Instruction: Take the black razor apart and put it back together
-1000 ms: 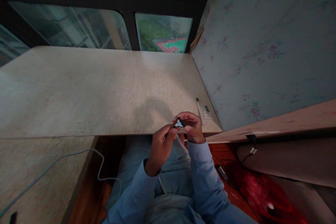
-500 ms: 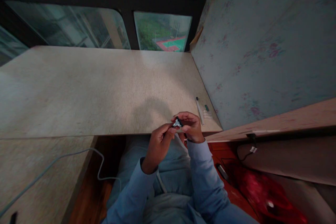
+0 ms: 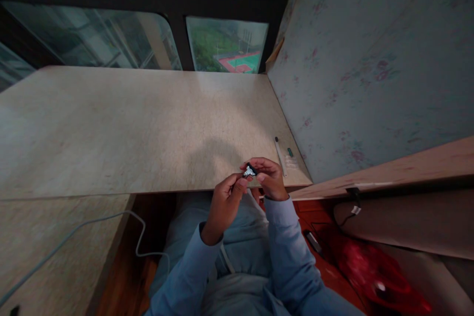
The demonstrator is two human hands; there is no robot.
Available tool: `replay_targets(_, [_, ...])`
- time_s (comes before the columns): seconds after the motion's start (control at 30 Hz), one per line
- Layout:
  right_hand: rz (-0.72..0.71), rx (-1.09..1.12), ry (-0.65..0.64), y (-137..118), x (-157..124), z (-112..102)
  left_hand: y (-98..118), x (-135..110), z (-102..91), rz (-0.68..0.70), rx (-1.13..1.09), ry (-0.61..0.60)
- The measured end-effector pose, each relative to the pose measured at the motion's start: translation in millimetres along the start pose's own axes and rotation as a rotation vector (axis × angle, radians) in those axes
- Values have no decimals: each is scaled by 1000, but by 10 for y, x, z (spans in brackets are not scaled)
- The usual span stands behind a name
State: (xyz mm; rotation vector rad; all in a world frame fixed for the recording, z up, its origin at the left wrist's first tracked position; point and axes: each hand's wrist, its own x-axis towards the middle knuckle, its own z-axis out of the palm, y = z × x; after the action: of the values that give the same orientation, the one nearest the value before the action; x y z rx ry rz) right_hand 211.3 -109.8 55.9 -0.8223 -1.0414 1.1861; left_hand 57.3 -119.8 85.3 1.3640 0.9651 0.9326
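Above the table's front edge, both my hands hold one small black-and-silver piece (image 3: pixel 250 171). A bright silver part spreads out towards a dark bar on it, somewhat like a razor head, though it is too small to name surely. My left hand (image 3: pixel 226 203) pinches its lower left side between thumb and fingers. My right hand (image 3: pixel 272 179) curls round its far and right sides, thumb near the dark bar. Fingers partly cover the piece. To the right of my right hand, a slim white stick with a dark tip (image 3: pixel 280 157) lies on the table.
Beside the stick lies a small dark green piece (image 3: pixel 290 152) and a clear plastic item (image 3: pixel 291 162). A pale tabletop (image 3: pixel 148 123) runs to the window. A grey cable (image 3: pixel 85 224) crosses the lower surface at left. A red bag (image 3: pixel 370 266) sits on the floor at right.
The piece has turned slightly in my fingers, showing more of its silver part. My right thumb has shifted a little. The whole view has moved slightly.
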Motion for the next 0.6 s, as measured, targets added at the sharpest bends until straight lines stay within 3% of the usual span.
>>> replay_targets(0.13, [35,-43,24,-60,-5,-21,-33,38,5,-40,-98,-81])
replay_targets(0.37, [96,-228,269,-211,-90,-90,-84,229,101,-92,-198,-97])
replay_targets(0.6, [162,-365,320,-184,-310,-333,-342,756,373,-47,67,15])
